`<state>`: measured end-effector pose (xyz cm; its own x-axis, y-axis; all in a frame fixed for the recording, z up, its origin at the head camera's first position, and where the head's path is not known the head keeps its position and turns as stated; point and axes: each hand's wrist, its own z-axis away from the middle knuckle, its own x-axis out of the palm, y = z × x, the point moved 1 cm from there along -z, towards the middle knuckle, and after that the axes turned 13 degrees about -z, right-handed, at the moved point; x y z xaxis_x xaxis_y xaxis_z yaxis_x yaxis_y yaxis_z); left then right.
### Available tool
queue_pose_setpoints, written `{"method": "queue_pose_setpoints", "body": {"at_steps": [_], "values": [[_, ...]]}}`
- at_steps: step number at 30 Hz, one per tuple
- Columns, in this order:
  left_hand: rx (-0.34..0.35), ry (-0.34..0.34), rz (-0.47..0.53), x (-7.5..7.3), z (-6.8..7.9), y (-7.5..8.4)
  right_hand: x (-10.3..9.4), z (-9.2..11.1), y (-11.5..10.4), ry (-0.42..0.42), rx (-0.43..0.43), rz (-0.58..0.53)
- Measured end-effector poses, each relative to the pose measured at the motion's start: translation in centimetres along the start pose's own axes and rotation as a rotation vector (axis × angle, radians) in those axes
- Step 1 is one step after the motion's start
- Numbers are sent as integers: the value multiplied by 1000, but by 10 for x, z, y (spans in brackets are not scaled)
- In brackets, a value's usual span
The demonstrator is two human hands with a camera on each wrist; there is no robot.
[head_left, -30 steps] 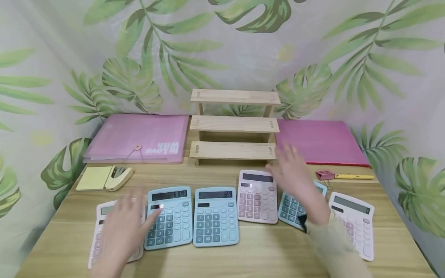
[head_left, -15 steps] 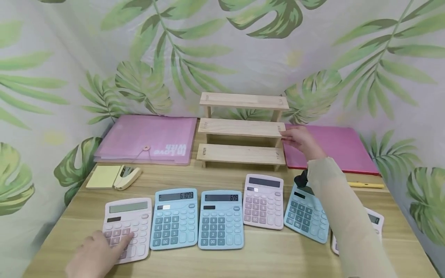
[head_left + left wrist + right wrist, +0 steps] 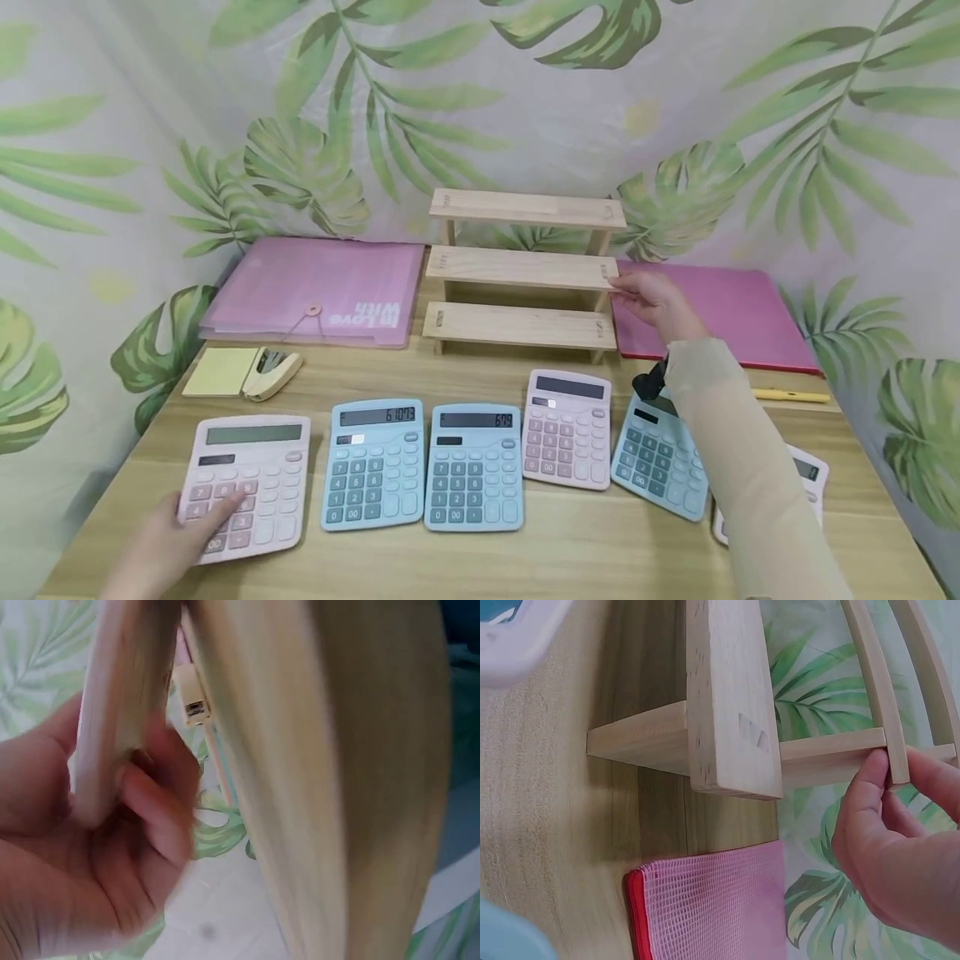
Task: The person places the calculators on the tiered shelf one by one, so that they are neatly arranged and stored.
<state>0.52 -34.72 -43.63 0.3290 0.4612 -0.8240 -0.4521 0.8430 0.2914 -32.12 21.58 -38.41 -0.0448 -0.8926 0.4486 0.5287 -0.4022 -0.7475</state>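
Observation:
At the front left, my left hand (image 3: 168, 533) grips the left side of a pink calculator (image 3: 255, 467), thumb over its keys. In the left wrist view the fingers curl under the calculator (image 3: 112, 712), which looks raised off the table. My right hand (image 3: 656, 304) pinches the right end of the middle board (image 3: 517, 267) of a three-tier wooden stand. The right wrist view shows thumb and fingers on either side of that board's end (image 3: 877, 682). Two blue calculators (image 3: 372, 467) (image 3: 474, 471) stand just right of the held one.
Farther right lie a pink calculator (image 3: 567, 429), a tilted blue one (image 3: 660, 458) and a pink one (image 3: 806, 475) partly behind the sleeve. Pink folders (image 3: 315, 283) (image 3: 720, 312) flank the stand. Sticky notes (image 3: 222, 372), a stapler (image 3: 273, 377) and a yellow pen (image 3: 791, 396) lie nearby.
My right hand has reached from above the calculators to the stand's middle board. My left hand has come down onto the leftmost pink calculator, which has shifted left and away from the blue one.

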Motion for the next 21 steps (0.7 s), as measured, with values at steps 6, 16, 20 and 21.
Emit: {"method": "queue_pose_setpoints", "body": {"at_steps": [6,16,20,21], "values": [[80,144,215,-17,14,13,0,-1,0,9,10,15],[427,-408,1128,-38,-21,157,-9,1,1,-17,-11,-81],[348,-580,1192,-28,-37,211,-5,1,1,-27,-23,-60],[327,-602,1199,-24,-40,222,-3,1,1,-29,-25,-49]]}}
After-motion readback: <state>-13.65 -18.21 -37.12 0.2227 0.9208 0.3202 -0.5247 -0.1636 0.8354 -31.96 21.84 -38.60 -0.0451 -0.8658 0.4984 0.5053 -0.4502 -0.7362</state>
